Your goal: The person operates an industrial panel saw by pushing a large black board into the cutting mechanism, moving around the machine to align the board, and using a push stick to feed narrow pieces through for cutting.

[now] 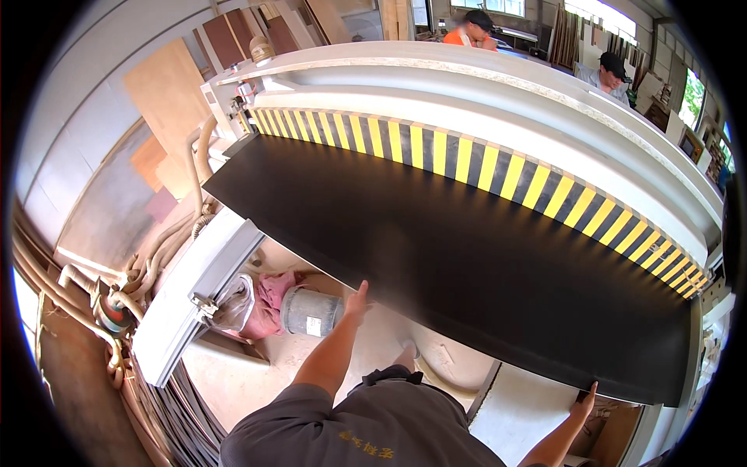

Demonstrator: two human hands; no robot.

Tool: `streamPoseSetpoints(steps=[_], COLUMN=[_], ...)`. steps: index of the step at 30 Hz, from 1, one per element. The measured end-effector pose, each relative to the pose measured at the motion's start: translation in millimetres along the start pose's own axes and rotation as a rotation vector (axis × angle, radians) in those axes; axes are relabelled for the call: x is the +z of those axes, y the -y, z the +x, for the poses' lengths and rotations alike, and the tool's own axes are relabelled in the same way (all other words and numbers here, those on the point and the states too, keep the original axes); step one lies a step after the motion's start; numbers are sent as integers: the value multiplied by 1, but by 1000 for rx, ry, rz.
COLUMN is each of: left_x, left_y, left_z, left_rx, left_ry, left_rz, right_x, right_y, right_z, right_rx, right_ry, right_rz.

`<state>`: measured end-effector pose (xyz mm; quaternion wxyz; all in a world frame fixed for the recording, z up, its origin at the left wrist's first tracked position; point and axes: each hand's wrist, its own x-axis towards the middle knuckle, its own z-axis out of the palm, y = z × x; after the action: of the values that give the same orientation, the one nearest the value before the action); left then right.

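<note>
A long black panel (436, 241) lies on the saw machine, its far edge along a yellow and black striped guard (467, 159). My left hand (357, 302) grips the panel's near edge left of middle, thumb upward. My right hand (583, 398) holds the same edge toward the right end. A white side table with a metal rail (202, 272) sits under the panel's left part, and a pale surface (513, 401) shows below its right part.
A grey bucket (310, 310), pink cloth (274, 300) and hoses (159, 249) are at the lower left. Boards (156, 93) lean on the left wall. Two other people (467, 35) (603, 82) are beyond the machine's white beam (405, 58).
</note>
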<state>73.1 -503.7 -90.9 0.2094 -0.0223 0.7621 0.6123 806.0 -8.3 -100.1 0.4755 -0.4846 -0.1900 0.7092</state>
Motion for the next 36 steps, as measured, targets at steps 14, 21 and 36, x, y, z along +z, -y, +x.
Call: streamPoseSetpoints(steps=[14,21,36], left_x=[7,12,7], left_y=[-19,-25,-9], left_z=[-12,-18,-4], left_rx=[-158,-184,-188], left_ry=[-26,-18,-2], left_rz=[-101,-154,-91], right_x=[-11,-18,-15], right_y=[-3,-3,-2], right_z=[3,6,2], right_rx=[-29,-12,20], right_ry=[49,-24,99], right_rz=[6,-18,6])
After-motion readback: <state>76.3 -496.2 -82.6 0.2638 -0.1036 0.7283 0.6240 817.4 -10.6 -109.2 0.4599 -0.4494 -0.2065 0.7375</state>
